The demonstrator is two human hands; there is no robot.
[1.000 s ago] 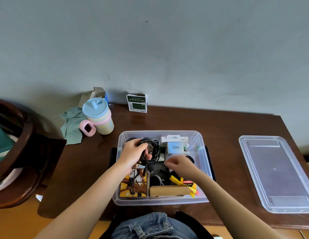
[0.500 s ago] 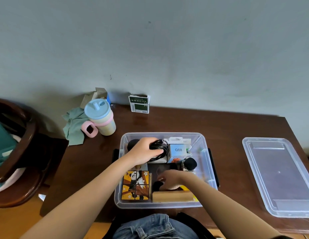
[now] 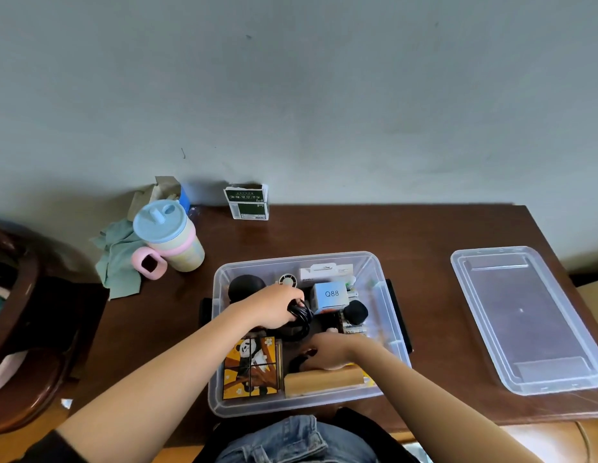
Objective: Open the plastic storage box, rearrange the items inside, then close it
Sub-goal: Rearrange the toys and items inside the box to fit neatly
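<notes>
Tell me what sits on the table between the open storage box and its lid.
Nothing: in the head view only bare brown table separates the storage box from the lid lying flat to its right.

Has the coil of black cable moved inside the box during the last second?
Yes. The left hand has lowered the black cable toward the box floor; it now sits level with the Q88 carton, no longer above it.

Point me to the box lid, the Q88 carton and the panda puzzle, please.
box lid (image 3: 521, 315): head view, centre of its flat clear panel.
Q88 carton (image 3: 331, 294): head view, top face at the printed label.
panda puzzle (image 3: 252, 365): head view, middle of the picture face.
</notes>
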